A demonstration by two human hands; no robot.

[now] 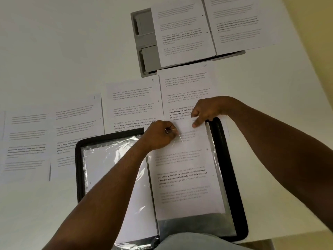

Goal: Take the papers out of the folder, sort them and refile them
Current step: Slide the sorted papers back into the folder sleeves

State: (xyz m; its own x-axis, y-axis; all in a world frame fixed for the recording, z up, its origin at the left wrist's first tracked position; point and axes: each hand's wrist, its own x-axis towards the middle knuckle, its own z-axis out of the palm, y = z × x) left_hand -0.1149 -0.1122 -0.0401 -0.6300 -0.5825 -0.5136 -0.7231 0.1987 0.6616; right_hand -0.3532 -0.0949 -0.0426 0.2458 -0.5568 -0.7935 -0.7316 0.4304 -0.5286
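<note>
An open black folder (232, 177) with clear plastic sleeves lies at the table's near edge. A printed sheet (185, 177) sits partly inside the right-hand sleeve (194, 226), its top sticking out. My left hand (160, 136) pinches the sleeve's top edge at the left of the sheet. My right hand (205, 112) grips the sheet's top right corner. The left-hand sleeve (100, 159) holds a white sheet. Numbered printed pages (133, 105) lie spread on the table beyond and left of the folder.
The white table (63, 51) has a grey recessed cable box (142, 42) at the back, partly covered by two pages (183, 33). More pages lie at the far left (27, 141). The table's right edge runs along a yellow wall (315, 42).
</note>
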